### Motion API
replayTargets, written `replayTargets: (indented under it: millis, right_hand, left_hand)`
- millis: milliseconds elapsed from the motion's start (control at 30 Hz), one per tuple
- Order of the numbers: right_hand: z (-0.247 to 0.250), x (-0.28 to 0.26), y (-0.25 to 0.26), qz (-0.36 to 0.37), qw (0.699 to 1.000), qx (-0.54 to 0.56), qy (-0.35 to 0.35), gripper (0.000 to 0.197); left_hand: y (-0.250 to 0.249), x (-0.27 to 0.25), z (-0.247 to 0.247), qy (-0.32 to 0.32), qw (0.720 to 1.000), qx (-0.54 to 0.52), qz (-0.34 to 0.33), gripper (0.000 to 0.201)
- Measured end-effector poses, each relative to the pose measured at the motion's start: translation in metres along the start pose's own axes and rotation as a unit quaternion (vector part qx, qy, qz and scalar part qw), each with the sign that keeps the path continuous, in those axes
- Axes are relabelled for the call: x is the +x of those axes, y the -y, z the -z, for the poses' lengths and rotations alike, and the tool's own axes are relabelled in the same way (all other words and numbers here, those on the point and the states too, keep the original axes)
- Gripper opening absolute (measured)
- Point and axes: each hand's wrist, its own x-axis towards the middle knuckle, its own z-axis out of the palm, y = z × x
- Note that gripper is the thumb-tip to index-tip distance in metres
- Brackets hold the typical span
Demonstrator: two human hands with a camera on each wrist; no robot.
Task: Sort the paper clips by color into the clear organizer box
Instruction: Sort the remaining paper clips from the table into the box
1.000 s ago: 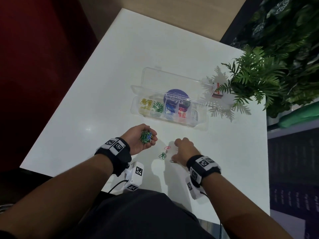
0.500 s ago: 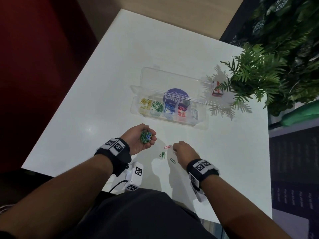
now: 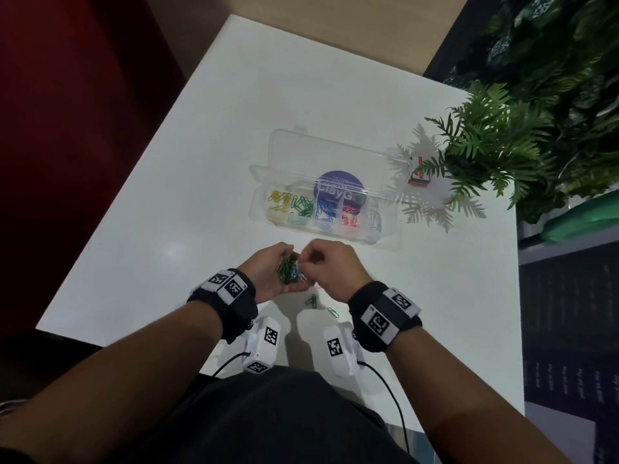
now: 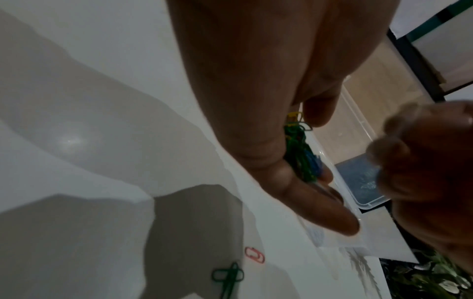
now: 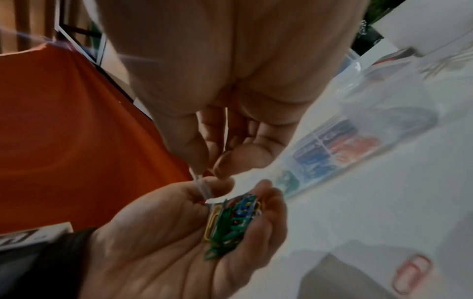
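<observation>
The clear organizer box [image 3: 258, 174] lies open mid-table, with yellow, green, blue and red clips in separate compartments; a blurred part of the box [image 5: 332, 145] shows past my fingers. My left hand [image 3: 279, 264] is cupped palm-up, holding a bunch of paper clips [image 3: 288, 271], mostly green with some blue and yellow [image 5: 230, 220]. My right hand [image 3: 308, 259] hovers over that palm and pinches a white paper clip [image 5: 202, 188] between thumb and forefinger. On the table below the hands lie a pink clip [image 4: 254, 254], two crossed green clips [image 3: 312, 300] and a single green clip [image 3: 331, 311].
A fern [image 3: 485, 145] overhangs the table's right side, with a small red-and-white box [image 3: 418, 177] under its fronds. Dark shelving stands beyond the right edge. White wrist units with cables hang by the table's near edge [image 3: 134, 343].
My right hand has lifted off the table and moved left to meet the left palm. The left hand has stayed in place with its bunch of clips.
</observation>
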Motion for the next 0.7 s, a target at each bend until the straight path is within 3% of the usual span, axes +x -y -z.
replayTargets:
  millis: [133, 233, 333, 533, 700]
  right_hand:
    - [0.008, 0.01, -0.017, -0.027, 0.998, -0.03, -0.043, 0.005]
    - [0.005, 0.012, -0.05, -0.06, 0.979, -0.191, 0.032, 0.022]
    - [-0.012, 0.008, -0.075, -0.067, 0.949, -0.293, 0.095, 0.026]
    - [-0.029, 0.015, -0.081, -0.041, 0.936, -0.335, 0.098, 0.013]
    - [-0.03, 0.018, -0.084, -0.07, 0.941, -0.308, 0.12, 0.021]
  left_hand:
    - [-0.002, -0.001, -0.002, 0.014, 1.0, -0.025, 0.011, 0.039]
    - [-0.005, -0.003, 0.005, -0.004, 0.999, -0.035, 0.01, 0.041]
    - [-0.006, -0.003, 0.01, -0.02, 0.999, -0.045, 0.005, 0.039]
    - [-0.004, -0.004, 0.012, -0.034, 0.999, -0.037, -0.003, 0.041]
    - [-0.005, -0.004, 0.013, -0.042, 0.999, -0.016, -0.004, 0.042]
